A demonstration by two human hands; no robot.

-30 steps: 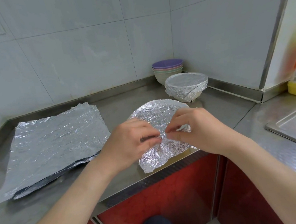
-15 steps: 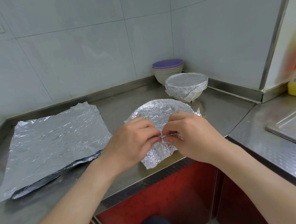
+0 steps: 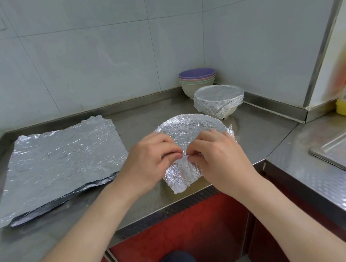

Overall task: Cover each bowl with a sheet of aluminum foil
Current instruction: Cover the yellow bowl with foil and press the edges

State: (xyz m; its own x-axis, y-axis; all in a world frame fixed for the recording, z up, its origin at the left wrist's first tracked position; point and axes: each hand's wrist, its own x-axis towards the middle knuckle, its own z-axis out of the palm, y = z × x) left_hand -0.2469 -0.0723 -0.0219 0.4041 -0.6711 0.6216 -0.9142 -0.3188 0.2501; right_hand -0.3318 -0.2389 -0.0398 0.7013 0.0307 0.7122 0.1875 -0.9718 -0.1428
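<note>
Mid-crimp on bowl number two, just below centre of the frame, close to the front lip of the counter (image 3: pixel 141 119). Pinching the near flap of the foil sheet (image 3: pixel 191 126) with the left hand (image 3: pixel 150 163) and the right hand (image 3: pixel 220 160), fingertips curled onto the same crease and almost touching. Can't see the bowl under the foil, so no idea how well centred. Behind it, right of centre, one covered bowl (image 3: pixel 218 96); further back in the corner, a stack of bare bowls (image 3: pixel 197 79). Spare foil sheets (image 3: pixel 64 163) over at the left.

Could go wrong, just guessing:
- tugging too hard on that one pinch and ripping the thin foil
- dragging the bowl off the counter lip, being that close
- leaving the right side flared up, so no seal there
</note>
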